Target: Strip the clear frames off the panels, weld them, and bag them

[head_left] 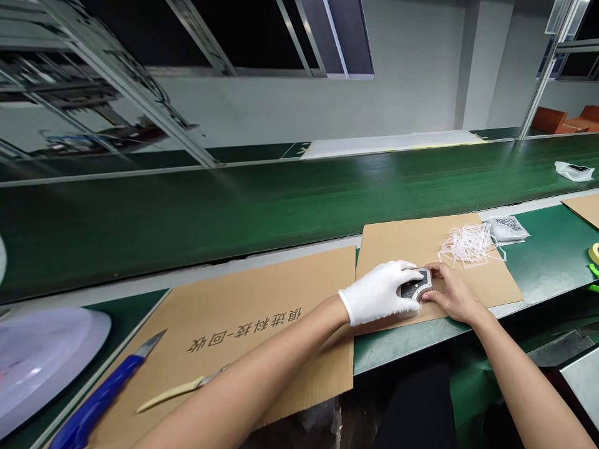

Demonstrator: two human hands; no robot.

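Over the right-hand cardboard sheet (397, 243), I hold a small black part with a grey rim and one curved-in edge (415, 287) between both hands. My left hand (380, 293), in a white glove, grips its left side with thumb and fingers. The bare fingers of my right hand (453, 293) pinch its right edge. Just beyond my right hand lies a tangled heap of thin white strips (469, 245). A flat clear packet with speckled grey contents (508, 229) sits beside that heap.
A green conveyor belt (262, 202) runs behind the bench, carrying a plastic-wrapped item (574, 171) at right. On the left cardboard sheet (309, 280) lie a blue-handled knife (105, 393) and a yellow-handled tool (175, 394). A pale round object (51, 362) stands far left; a tape roll (594, 252) far right.
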